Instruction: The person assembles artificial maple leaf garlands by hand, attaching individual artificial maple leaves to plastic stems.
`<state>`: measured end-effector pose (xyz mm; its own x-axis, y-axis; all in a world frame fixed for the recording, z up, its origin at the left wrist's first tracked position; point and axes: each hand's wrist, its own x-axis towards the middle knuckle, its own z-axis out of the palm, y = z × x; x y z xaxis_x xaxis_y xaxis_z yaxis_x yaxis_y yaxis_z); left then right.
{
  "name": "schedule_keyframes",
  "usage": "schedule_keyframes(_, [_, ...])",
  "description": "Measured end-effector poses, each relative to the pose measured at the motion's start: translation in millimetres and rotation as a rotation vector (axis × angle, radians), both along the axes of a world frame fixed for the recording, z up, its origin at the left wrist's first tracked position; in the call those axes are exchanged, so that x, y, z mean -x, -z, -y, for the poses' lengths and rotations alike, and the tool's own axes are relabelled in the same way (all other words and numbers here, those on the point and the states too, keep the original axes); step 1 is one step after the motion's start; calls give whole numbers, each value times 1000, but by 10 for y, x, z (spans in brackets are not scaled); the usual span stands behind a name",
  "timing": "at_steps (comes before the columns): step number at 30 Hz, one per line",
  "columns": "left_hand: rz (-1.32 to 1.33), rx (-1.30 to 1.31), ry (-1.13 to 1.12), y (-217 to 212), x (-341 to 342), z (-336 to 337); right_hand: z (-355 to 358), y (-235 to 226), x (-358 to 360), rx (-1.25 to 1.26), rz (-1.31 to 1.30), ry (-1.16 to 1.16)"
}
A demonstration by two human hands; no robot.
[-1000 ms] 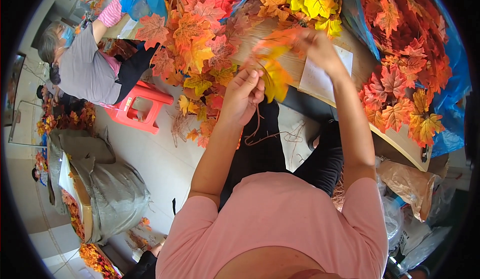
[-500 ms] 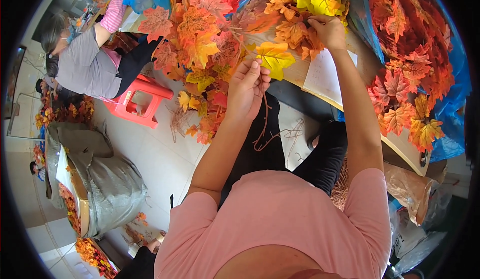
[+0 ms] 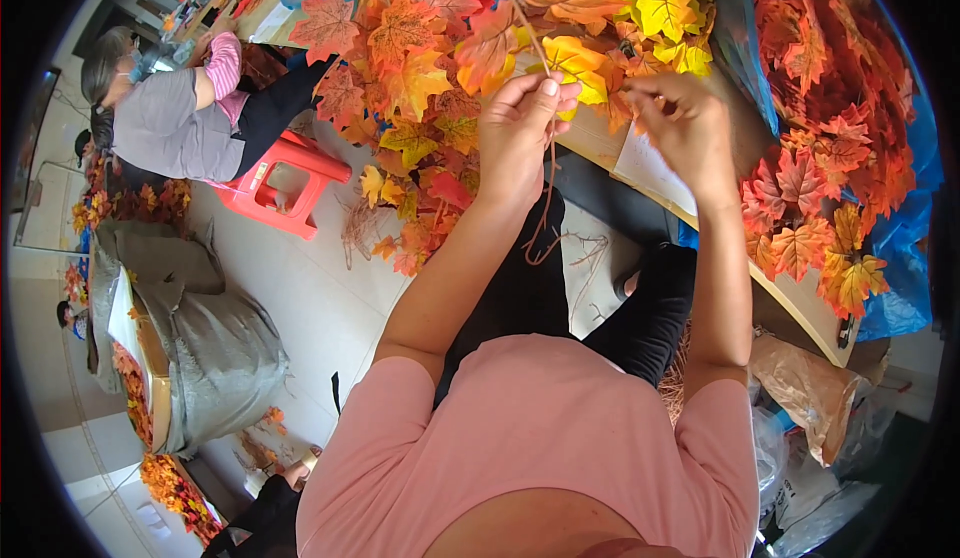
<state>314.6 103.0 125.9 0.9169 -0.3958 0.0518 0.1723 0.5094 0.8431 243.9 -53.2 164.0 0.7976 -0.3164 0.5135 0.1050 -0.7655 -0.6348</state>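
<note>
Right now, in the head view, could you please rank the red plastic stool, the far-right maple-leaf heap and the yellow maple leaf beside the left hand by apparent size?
Far-right maple-leaf heap
Red plastic stool
Yellow maple leaf

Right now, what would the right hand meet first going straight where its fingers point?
The right hand would probably meet the orange leaves just to its left first, though their depth is unclear.

The left hand (image 3: 514,140) and right hand (image 3: 688,130) are viewed from the head, steeply downward (through a fisheye lens), with the shirt (image 3: 540,428) seen close below.
</note>
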Motion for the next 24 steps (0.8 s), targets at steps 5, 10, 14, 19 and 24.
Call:
schedule_keyframes(5, [49, 3, -16, -11, 73, 138, -244, 145, 62, -164, 38, -130])
schedule_keyframes(10, [90, -20, -7, 18, 136, 195, -278, 284, 66, -246, 121, -130])
schedule_keyframes(14, [96, -35, -18, 15, 152, 210, -300, 348, 61, -338, 164, -157])
schedule_keyframes(19, [115, -15, -43, 46, 152, 197, -337, 382, 61, -385, 153, -167])
schedule_keyframes(24, [155, -42, -57, 54, 165, 191, -348, 359, 82, -394, 127, -160])
